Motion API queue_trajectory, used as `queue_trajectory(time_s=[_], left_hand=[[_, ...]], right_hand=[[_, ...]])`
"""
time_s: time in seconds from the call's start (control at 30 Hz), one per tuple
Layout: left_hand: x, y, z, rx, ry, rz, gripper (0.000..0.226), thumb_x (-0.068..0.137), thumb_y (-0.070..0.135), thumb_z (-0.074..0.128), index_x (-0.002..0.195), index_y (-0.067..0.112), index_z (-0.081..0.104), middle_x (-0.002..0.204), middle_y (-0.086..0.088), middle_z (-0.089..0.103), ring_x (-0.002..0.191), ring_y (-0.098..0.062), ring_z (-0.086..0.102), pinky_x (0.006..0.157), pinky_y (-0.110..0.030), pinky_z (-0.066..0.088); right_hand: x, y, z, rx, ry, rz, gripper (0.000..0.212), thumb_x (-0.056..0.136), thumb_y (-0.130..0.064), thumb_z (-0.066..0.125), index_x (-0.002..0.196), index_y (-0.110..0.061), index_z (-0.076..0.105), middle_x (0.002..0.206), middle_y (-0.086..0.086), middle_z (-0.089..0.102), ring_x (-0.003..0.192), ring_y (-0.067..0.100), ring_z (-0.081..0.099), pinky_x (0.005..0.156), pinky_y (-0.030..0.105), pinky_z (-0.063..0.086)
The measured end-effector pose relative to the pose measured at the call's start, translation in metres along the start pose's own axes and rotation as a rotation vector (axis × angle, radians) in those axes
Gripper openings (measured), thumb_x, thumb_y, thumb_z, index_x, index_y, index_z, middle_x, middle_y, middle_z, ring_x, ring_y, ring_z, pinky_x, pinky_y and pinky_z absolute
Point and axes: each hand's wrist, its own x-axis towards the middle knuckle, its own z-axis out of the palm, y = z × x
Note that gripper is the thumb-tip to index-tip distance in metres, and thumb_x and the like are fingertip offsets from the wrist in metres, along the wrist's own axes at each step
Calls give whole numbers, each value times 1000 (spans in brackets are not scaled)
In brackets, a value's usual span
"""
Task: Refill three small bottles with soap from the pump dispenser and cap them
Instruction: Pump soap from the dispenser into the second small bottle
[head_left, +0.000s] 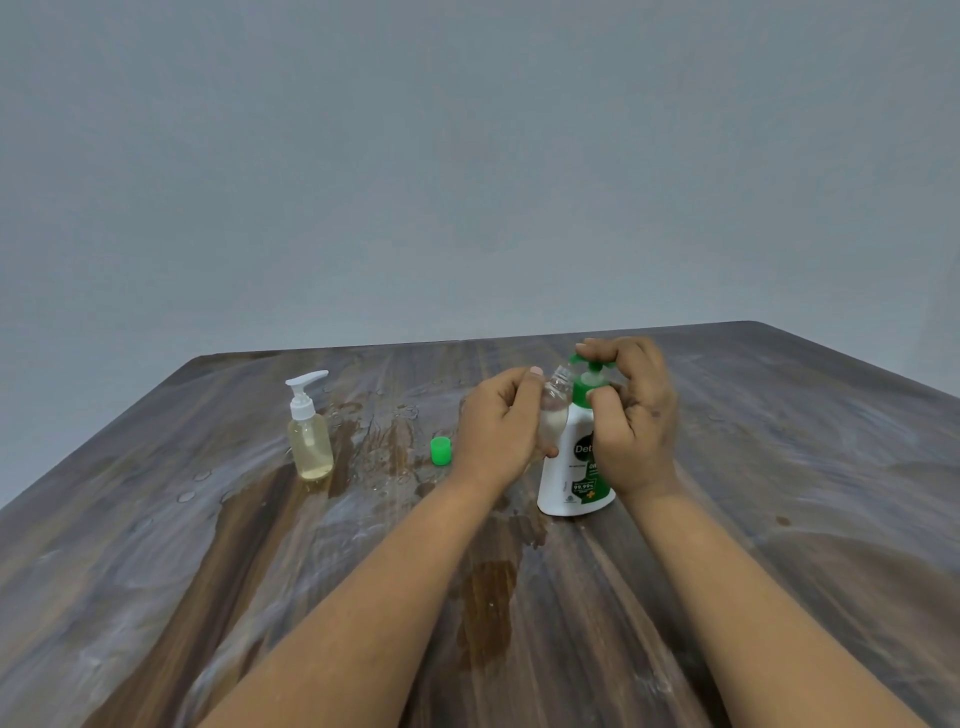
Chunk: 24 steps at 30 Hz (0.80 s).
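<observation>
Soap is going from the white pump dispenser with the green pump head and green label, standing toward the far right of the wet, streaky wood-grain table, into a small clear plastic bottle held tilted with its open neck right at the nozzle. The left hand is wrapping its grip around the bottle's body, thumb up near the shoulder, while the right hand is curling over the pump head, fingers on top and thumb against the green collar. A small green screw cap is lying on the table just left of the left hand, and a clear pump bottle of pale yellow liquid with a white pump is standing well apart toward the far left. The little bottle looks light and thin-walled, likely slick with soap and water, so holding it around the middle and not squeezing seems wisest; its fill level is hard to judge.
</observation>
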Motion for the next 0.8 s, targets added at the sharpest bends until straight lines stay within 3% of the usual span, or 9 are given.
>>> queue_trajectory(time_s=[0.13, 0.27, 0.4, 0.63, 0.8], left_hand=[[0, 1, 1, -1, 2, -6, 43, 102, 26, 46, 62, 15, 55, 45, 1, 56, 49, -36, 63, 49, -30, 43], [0, 1, 0, 11, 4, 4, 43, 101, 27, 46, 61, 17, 56, 47, 1, 57, 54, -40, 62, 52, -40, 49], [0, 1, 0, 15, 5, 14, 45, 103, 26, 45, 59, 18, 54, 44, -1, 57, 50, -35, 62, 49, -30, 42], [-2, 3, 1, 15, 1, -4, 42, 103, 25, 45, 63, 14, 54, 47, 7, 58, 44, -27, 63, 42, -22, 41], [-1, 0, 0, -6, -10, -3, 42, 103, 24, 45, 66, 6, 54, 47, 6, 55, 40, -23, 61, 39, -23, 39]], right_hand=[[1, 0, 2, -8, 12, 31, 29, 72, -12, 40, 84, -5, 66, 88, 0, 59, 87, 23, 58, 73, 34, 49], [1, -2, 2, 25, 18, 49, 31, 73, -15, 41, 87, -7, 66, 88, -6, 58, 89, 20, 57, 75, 29, 47], [1, -1, 0, 32, 14, 27, 33, 73, -18, 41, 91, -9, 66, 92, -6, 59, 91, 17, 57, 77, 26, 46], [1, 0, 2, 32, 31, 62, 28, 72, -16, 40, 82, -10, 65, 86, 2, 61, 86, 18, 58, 74, 26, 47], [0, 0, 2, 44, 22, 37, 29, 73, -17, 41, 91, -18, 64, 91, -14, 58, 89, 13, 58, 75, 25, 46]])
